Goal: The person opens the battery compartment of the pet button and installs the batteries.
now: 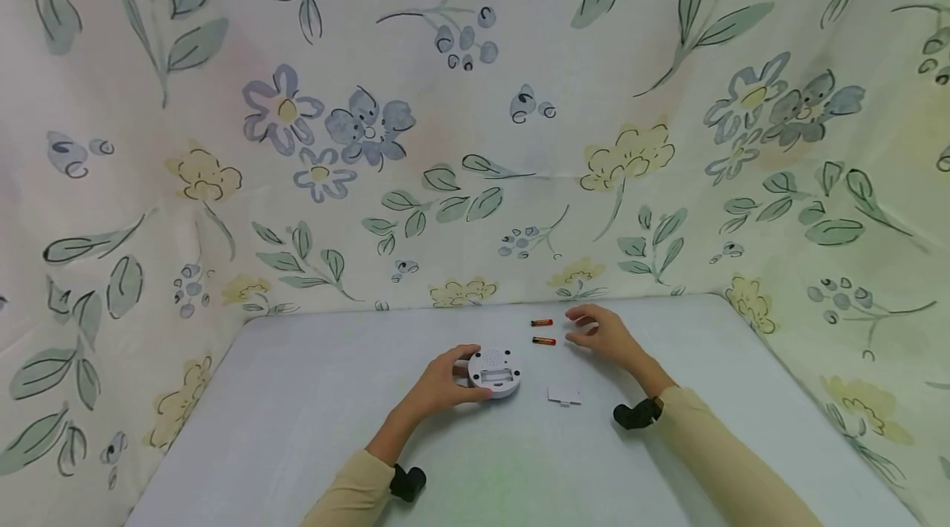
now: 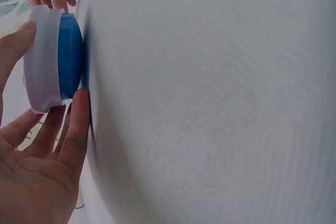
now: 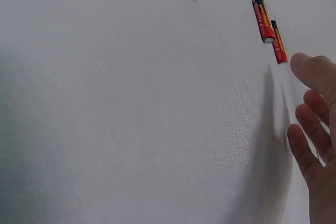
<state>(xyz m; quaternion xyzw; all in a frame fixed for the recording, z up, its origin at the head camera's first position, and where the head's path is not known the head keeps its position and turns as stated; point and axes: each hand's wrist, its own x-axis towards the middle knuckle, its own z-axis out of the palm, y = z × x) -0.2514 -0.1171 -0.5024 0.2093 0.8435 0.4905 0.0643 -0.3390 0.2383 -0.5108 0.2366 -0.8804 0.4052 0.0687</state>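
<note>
My left hand (image 1: 443, 383) grips a round white device (image 1: 494, 387) by its side, thumb and fingers spread around its rim. Its underside faces up, showing a battery bay with no cover on, small dark feet and a patch of little holes. From the left wrist view, a blue part (image 2: 70, 56) shows beneath the white body, close to the table. My right hand (image 1: 604, 339) hovers just right of two red-and-black batteries, its fingers loosely bent and holding nothing. The farther battery (image 1: 542, 322) and the nearer battery (image 1: 544, 341) lie side by side, apart from the fingers.
A small white battery cover (image 1: 564, 396) lies on the white table (image 1: 297, 411), right of the device. Floral cloth (image 1: 445, 139) hangs behind the table and along its sides. Each wrist wears a black camera, such as the right wrist camera (image 1: 637, 415).
</note>
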